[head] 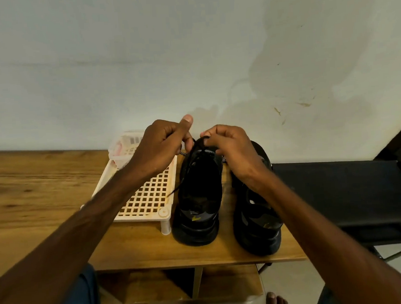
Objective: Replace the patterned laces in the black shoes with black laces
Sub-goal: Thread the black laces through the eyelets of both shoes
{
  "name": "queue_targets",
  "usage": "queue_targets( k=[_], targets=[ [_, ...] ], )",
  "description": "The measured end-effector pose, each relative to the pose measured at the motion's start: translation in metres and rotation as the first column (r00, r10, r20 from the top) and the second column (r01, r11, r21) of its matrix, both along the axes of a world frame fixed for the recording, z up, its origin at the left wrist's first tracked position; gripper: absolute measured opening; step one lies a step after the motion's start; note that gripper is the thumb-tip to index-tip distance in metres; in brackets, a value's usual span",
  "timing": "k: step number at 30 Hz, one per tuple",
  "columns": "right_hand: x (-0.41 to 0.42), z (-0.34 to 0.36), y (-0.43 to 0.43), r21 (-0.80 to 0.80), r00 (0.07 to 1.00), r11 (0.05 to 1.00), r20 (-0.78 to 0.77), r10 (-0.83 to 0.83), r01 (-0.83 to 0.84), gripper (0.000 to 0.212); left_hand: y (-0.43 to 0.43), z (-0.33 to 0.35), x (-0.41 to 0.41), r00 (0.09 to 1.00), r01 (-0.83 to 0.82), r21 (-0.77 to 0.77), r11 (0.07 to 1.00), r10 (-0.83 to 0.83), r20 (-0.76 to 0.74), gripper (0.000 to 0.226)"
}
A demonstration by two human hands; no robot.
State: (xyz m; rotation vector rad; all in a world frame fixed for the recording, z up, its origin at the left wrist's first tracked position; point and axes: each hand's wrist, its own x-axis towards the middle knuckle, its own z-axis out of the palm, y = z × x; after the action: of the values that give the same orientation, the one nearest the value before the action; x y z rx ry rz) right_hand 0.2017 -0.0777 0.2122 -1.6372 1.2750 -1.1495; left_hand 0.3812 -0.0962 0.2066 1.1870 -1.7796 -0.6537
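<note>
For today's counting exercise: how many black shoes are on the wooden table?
2. The left shoe stands beside the white rack, being laced; the right shoe stands just right of it.

Both black shoes are standing upright to the right of the white rack (146, 200), heels facing you. The left shoe (198, 199) is sitting just beside the rack, and the right shoe (257, 228) is standing one place further out, a gap between them. The black lace (180, 184) is rising from the left shoe's upper eyelets. Your left hand (161, 145) and right hand (227, 147) are pinching it, and its loose end is trailing over the rack's edge. Speckled patterned lace (183, 153) is poking out beside the rack's far corner.
</note>
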Motion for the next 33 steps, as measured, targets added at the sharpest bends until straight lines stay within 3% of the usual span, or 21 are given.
queue_targets(
  k=[2,4,7,8,10,11,13,14,16,19,21,23,26,33],
  targets=[
    [-0.009,0.008,-0.003,0.192,0.936,0.981,0.351,-0.03,-0.041,0.014,-0.003,-0.004,0.005,0.998,-0.049,0.021,0.999,0.048,0.047,0.058],
    [-0.027,0.019,-0.006,0.215,0.804,0.974,0.59,-0.078,-0.064,0.015,-0.009,-0.009,0.012,0.983,-0.106,0.015,0.994,0.103,0.154,0.043],
    [-0.06,0.036,-0.006,0.239,0.671,0.97,0.727,-0.146,-0.048,0.011,-0.019,-0.016,0.025,0.956,-0.186,0.041,0.982,0.171,0.239,0.009],
    [-0.067,0.038,-0.007,0.266,0.67,0.964,0.718,-0.19,-0.012,0.009,-0.02,-0.017,0.03,0.949,-0.206,0.044,0.978,0.188,0.254,0.01],
    [-0.076,0.034,-0.014,0.331,0.749,0.935,0.587,-0.307,0.124,0.012,-0.021,-0.018,0.042,0.92,-0.243,0.018,0.97,0.224,0.322,0.013],
    [-0.075,0.029,-0.018,0.346,0.821,0.915,0.448,-0.355,0.207,0.018,-0.02,-0.018,0.047,0.9,-0.254,0.0,0.967,0.237,0.367,0.013],
    [-0.068,0.015,-0.026,0.281,0.925,0.898,0.076,-0.373,0.339,0.026,-0.018,-0.021,0.053,0.863,-0.259,0.006,0.966,0.229,0.45,0.015],
    [-0.064,0.008,-0.028,0.234,0.934,0.905,-0.126,-0.333,0.355,0.029,-0.016,-0.023,0.054,0.842,-0.255,0.022,0.967,0.211,0.496,0.018],
    [-0.06,-0.004,-0.029,0.189,0.847,0.919,-0.484,-0.22,0.346,0.032,-0.013,-0.029,0.048,0.797,-0.221,-0.006,0.975,0.184,0.575,0.024],
    [-0.049,-0.009,-0.023,0.122,0.659,0.915,-0.73,-0.179,0.384,0.029,-0.012,-0.032,0.03,0.85,-0.053,-0.082,0.995,0.088,0.52,0.026],
    [-0.038,-0.007,-0.018,-0.018,0.566,0.942,-0.796,-0.216,0.335,0.027,-0.011,-0.03,0.016,0.852,0.042,-0.082,0.996,0.007,0.524,0.027],
    [-0.029,-0.005,-0.013,-0.108,0.589,0.976,-0.783,-0.201,0.189,0.041,-0.011,-0.03,0.006,0.838,0.086,-0.044,0.995,-0.048,0.544,0.03],
    [-0.019,-0.008,-0.008,-0.014,0.696,1.0,-0.718,-0.022,0.016,0.036,-0.014,-0.031,0.003,0.828,0.107,0.019,0.994,-0.1,0.551,0.029],
    [-0.027,-0.011,-0.012,0.12,0.807,0.993,-0.586,0.066,0.006,0.024,-0.019,-0.033,0.007,0.838,0.123,0.063,0.99,-0.138,0.528,0.022]
  ],
)
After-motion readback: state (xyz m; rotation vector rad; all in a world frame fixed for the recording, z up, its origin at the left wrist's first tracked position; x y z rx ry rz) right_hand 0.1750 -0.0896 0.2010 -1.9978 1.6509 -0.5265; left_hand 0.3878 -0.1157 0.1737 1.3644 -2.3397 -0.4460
